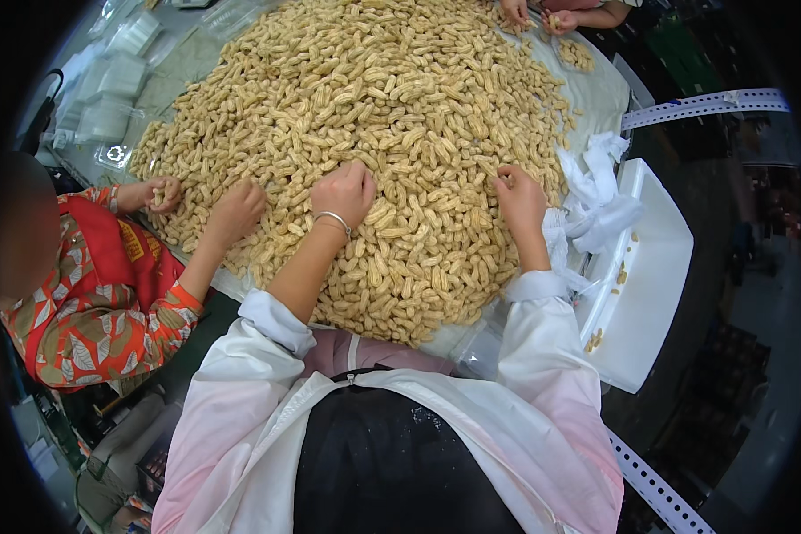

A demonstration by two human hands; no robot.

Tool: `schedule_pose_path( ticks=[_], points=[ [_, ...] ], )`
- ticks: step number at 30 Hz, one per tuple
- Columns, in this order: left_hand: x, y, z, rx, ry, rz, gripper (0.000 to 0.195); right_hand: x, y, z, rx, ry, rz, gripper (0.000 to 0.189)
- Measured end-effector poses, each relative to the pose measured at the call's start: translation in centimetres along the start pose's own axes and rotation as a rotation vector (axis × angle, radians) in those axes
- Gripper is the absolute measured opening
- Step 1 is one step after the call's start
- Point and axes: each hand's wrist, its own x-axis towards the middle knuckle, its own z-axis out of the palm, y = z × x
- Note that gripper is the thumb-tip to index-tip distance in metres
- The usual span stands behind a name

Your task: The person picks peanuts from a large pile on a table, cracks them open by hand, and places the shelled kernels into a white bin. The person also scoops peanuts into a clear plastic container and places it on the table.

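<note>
A broad heap of unshelled peanuts (400,120) covers the table before me. My left hand (344,193), with a silver bangle at the wrist, reaches into the middle of the heap. Its knuckles face up and hide the fingertips, so whether it grips a peanut is unclear. Over the heap's right side is my right hand (522,200), thumb and forefinger bent close together at the peanuts. Whether a peanut sits between them is too small to tell.
At left, a co-worker's hands (237,210) work at the heap; another person's hands (561,22) are at far right. Clear plastic boxes (113,77) stand back left. Crumpled white netting (594,193) lies beside a white foam box (654,267) holding a few peanuts.
</note>
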Motion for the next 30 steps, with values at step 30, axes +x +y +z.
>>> schedule_pose_path(
  ticks=[30],
  points=[
    [-0.2, 0.0, -0.1, 0.001, 0.009, 0.022, 0.015, -2.8, 10.9, -14.6, 2.106, 0.555, 0.067, 0.014]
  ],
)
